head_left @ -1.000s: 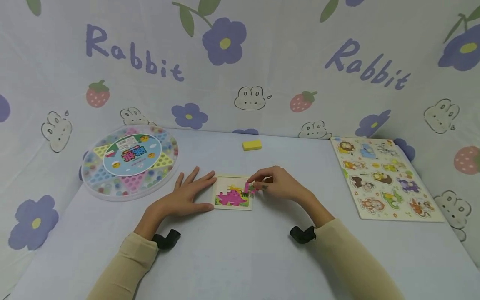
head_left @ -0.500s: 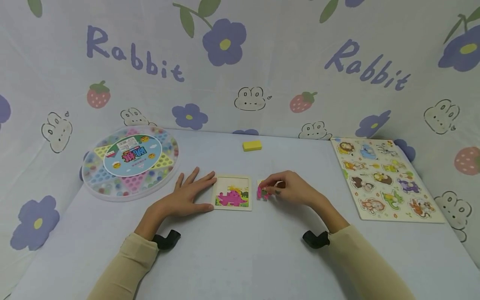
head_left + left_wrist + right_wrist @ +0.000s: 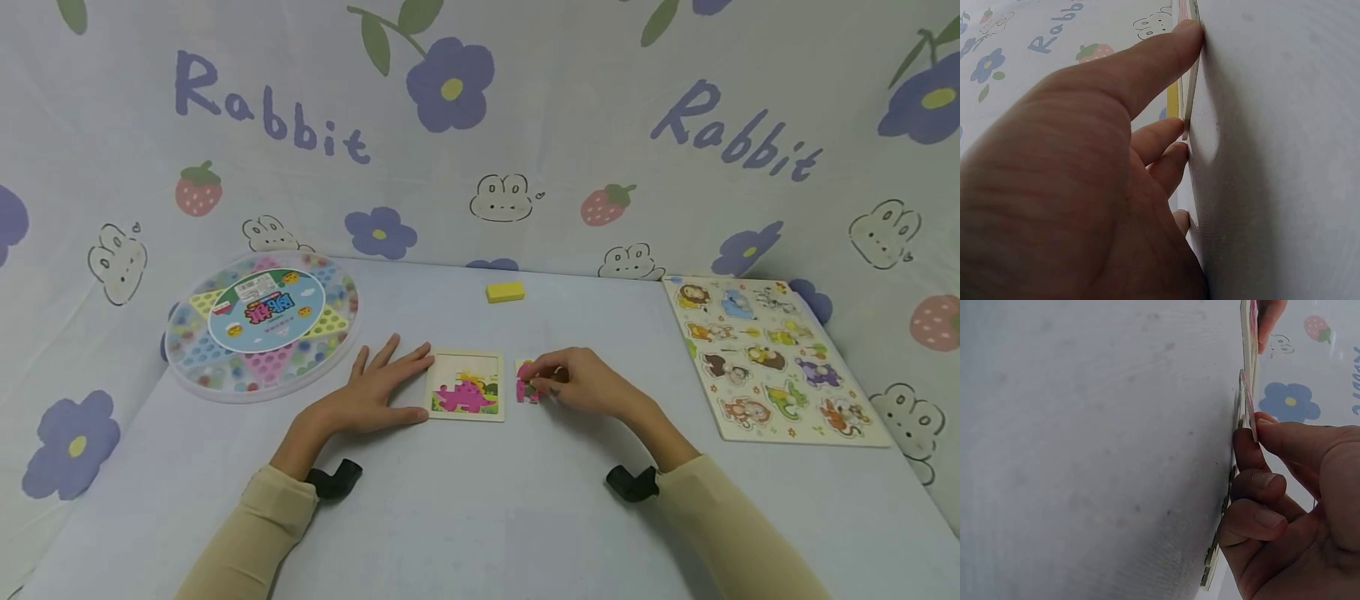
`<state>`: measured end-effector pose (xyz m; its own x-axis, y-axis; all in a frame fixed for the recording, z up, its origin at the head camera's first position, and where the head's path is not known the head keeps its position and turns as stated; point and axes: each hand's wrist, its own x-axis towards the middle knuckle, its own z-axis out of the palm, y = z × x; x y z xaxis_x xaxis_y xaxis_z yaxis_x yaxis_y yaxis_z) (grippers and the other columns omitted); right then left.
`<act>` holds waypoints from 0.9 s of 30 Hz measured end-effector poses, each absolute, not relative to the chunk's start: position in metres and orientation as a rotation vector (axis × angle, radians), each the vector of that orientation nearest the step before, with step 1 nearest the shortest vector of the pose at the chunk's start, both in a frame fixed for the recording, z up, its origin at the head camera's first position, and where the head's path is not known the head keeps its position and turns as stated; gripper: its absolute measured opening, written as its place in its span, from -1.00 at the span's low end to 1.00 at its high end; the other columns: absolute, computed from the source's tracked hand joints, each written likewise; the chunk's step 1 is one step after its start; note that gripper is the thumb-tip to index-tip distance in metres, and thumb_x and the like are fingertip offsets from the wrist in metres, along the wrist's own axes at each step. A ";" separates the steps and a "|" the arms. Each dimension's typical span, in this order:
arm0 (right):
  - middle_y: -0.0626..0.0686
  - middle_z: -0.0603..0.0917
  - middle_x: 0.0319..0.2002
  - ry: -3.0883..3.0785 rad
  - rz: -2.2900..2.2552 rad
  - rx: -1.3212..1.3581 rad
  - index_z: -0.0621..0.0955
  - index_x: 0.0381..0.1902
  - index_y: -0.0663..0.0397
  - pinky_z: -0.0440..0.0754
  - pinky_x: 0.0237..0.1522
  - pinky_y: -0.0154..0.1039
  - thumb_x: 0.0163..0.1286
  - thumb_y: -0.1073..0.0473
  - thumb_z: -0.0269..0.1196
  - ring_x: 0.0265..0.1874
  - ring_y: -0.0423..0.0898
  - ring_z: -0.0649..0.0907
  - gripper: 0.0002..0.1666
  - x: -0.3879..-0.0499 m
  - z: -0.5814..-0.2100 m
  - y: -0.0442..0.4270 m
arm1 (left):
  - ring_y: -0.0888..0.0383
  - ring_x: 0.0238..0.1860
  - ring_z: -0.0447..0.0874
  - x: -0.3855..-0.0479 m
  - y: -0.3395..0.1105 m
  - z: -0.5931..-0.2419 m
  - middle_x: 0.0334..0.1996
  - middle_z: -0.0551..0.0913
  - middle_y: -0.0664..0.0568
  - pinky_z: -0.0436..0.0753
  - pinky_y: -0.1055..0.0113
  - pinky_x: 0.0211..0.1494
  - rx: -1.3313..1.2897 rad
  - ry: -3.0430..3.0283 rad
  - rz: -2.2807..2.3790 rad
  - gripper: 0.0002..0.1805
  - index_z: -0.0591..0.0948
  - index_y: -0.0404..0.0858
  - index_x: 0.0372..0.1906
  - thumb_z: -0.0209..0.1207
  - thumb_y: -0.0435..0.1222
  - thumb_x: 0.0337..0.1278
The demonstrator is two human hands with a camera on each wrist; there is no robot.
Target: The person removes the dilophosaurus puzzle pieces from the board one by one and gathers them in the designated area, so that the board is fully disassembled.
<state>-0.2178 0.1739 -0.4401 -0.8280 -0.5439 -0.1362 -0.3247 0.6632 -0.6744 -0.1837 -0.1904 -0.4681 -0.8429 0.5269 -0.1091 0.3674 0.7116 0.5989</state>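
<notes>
In the head view, a small square puzzle tray [image 3: 467, 418] holds joined pieces showing a pink dinosaur in its lower part. The left hand [image 3: 367, 396] lies spread on the table, its thumb and fingertips touching the tray's left edge. To the right of the tray, the right hand [image 3: 581, 379] pinches a puzzle piece [image 3: 1249, 403] between thumb and finger, tilted in the right wrist view. Pink and green pieces [image 3: 527, 392] lie under and beside its fingertips, partly hidden by the hand.
A yellow block [image 3: 505, 292] sits behind the tray. At the left lies a round game board [image 3: 266, 312], at the right a wooden animal puzzle board [image 3: 772, 358]. A printed cloth [image 3: 555, 117] hangs behind the table.
The right hand has moved right, from over the tray's right edge to the pieces beside it. The left hand and the tray have stayed in place.
</notes>
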 end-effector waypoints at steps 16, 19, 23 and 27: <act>-0.04 0.80 -0.13 2.600 -0.904 -0.714 0.82 -0.01 -0.07 0.46 -0.35 -0.37 0.52 0.22 0.31 -0.34 -0.16 0.53 -0.80 -0.214 -0.441 0.172 | -0.23 0.78 -0.47 -0.183 -0.190 -0.466 0.77 0.00 0.08 -0.56 -0.39 0.67 0.699 2.647 0.834 -0.05 0.19 -0.02 0.71 0.32 0.09 0.35; -0.05 0.81 -0.12 2.606 -0.901 -0.716 0.82 -0.01 -0.07 0.47 -0.34 -0.38 0.53 0.22 0.31 -0.33 -0.17 0.53 -0.80 -0.215 -0.442 0.172 | -0.23 0.78 -0.47 -0.183 -0.190 -0.467 0.77 0.00 0.08 -0.56 -0.39 0.67 0.698 2.651 0.830 -0.05 0.19 -0.02 0.71 0.32 0.09 0.35; -0.04 0.81 -0.11 2.606 -0.904 -0.715 0.82 -0.01 -0.06 0.49 -0.33 -0.38 0.53 0.23 0.31 -0.32 -0.17 0.54 -0.80 -0.214 -0.442 0.172 | -0.23 0.78 -0.47 -0.183 -0.190 -0.467 0.77 0.00 0.09 -0.56 -0.39 0.67 0.695 2.652 0.829 -0.06 0.19 -0.01 0.71 0.33 0.09 0.35; -0.04 0.80 -0.12 2.604 -0.907 -0.717 0.82 0.00 -0.06 0.47 -0.35 -0.38 0.53 0.23 0.31 -0.34 -0.15 0.53 -0.79 -0.214 -0.440 0.172 | -0.23 0.78 -0.47 -0.183 -0.190 -0.468 0.77 0.00 0.09 -0.55 -0.39 0.67 0.694 2.653 0.828 -0.06 0.19 -0.01 0.71 0.33 0.09 0.35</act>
